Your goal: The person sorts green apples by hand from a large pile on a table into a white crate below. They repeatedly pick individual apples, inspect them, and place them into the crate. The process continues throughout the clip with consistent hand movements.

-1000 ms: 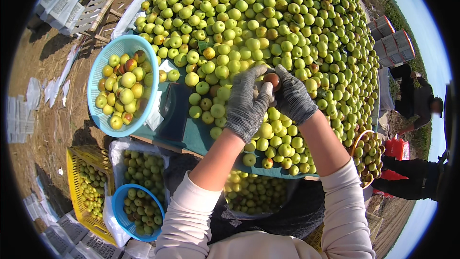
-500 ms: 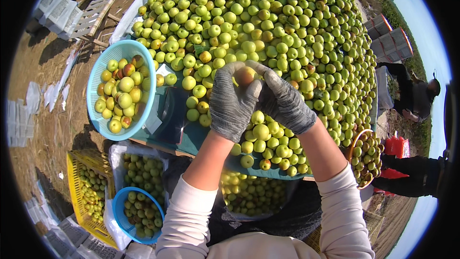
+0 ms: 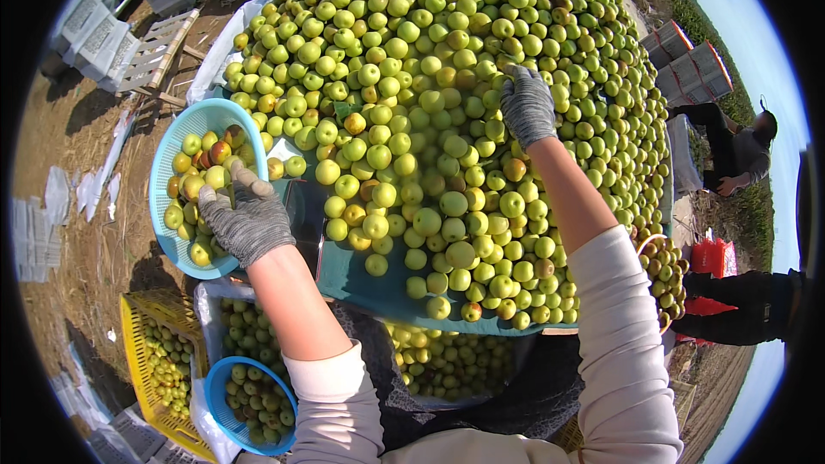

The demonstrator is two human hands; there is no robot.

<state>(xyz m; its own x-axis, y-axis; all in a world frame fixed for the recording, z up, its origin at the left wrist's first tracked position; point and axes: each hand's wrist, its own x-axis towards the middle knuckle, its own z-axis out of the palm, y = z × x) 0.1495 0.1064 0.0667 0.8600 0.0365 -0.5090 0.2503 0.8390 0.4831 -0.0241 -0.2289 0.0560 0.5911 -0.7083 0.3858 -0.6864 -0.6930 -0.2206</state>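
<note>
My left hand (image 3: pixel 249 219), in a grey knit glove, is over the light blue plastic basket (image 3: pixel 160 219) at the left. Its fingers and thumb are apart just above the greenish-yellow, partly red fruits (image 3: pixel 199 253) inside, which look like jujubes. My right hand (image 3: pixel 528 107), gloved alike, reaches out onto the large pile of green fruits (image 3: pixel 455 155) heaped on the table. Its fingers bend down among the fruits; the glove hides what they hold, if anything.
Below the table's green cover (image 3: pixel 365 288) are a yellow crate (image 3: pixel 137 361), a blue basin (image 3: pixel 225 421) and another fruit-filled container. A round-handled basket (image 3: pixel 666 283) stands at the right. Farther off are a person (image 3: pixel 748 155), stacked boxes (image 3: pixel 696 73) and a wooden pallet (image 3: pixel 163 47).
Both hands were together over the pile around a reddish fruit. They have parted: the left has gone left to the light blue basket, the right farther out over the pile.
</note>
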